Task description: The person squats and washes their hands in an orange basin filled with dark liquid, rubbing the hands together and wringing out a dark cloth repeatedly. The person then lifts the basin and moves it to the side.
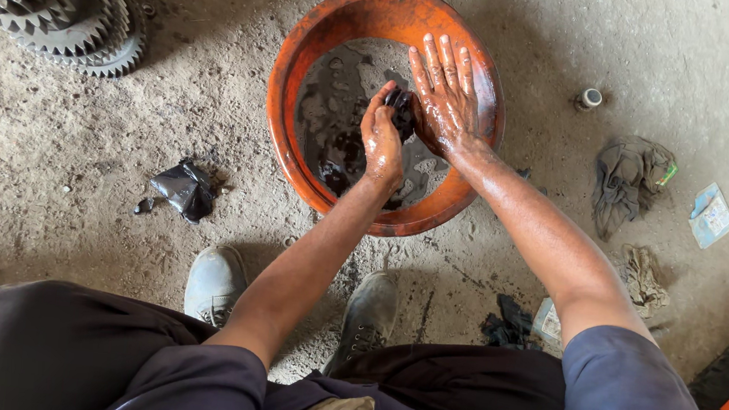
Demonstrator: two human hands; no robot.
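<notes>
An orange basin (pixel 287 126) sits on the dirt floor, holding dark oily liquid. Over it, my left hand (pixel 382 140) is closed around a small dark metal part (pixel 402 109). My right hand (pixel 443 92) lies flat and wet against the far side of that part, fingers spread and pointing away from me. Both hands are slick with the liquid. Most of the part is hidden between the hands.
Large toothed gears (pixel 54 1) lie stacked at the top left. A black crumpled bag (pixel 185 188) lies left of the basin. Dirty rags (pixel 630 177), a small packet (pixel 710 214) and a white cap (pixel 589 97) lie to the right. My shoes (pixel 214 281) stand below the basin.
</notes>
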